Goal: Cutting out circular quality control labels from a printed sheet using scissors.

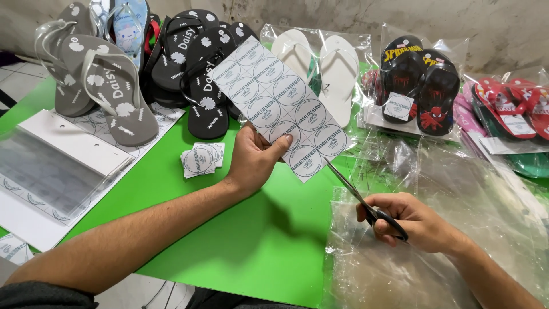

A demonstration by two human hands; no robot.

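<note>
My left hand (254, 160) holds up a white sheet of round printed labels (278, 101) above the green table (189, 177), thumb on its lower edge. My right hand (414, 220) grips black-handled scissors (366, 200), whose blades point up-left and meet the sheet's bottom edge. A small pile of cut square labels (201, 159) lies on the table left of my left hand.
Grey flip-flops (108, 86) and black flip-flops (197, 68) stand at the back left, white ones (320, 66) bagged in the middle, black and red printed pairs (423, 86) at the right. Clear plastic bags (434, 229) cover the right side. More label sheets and bags (54, 166) lie left.
</note>
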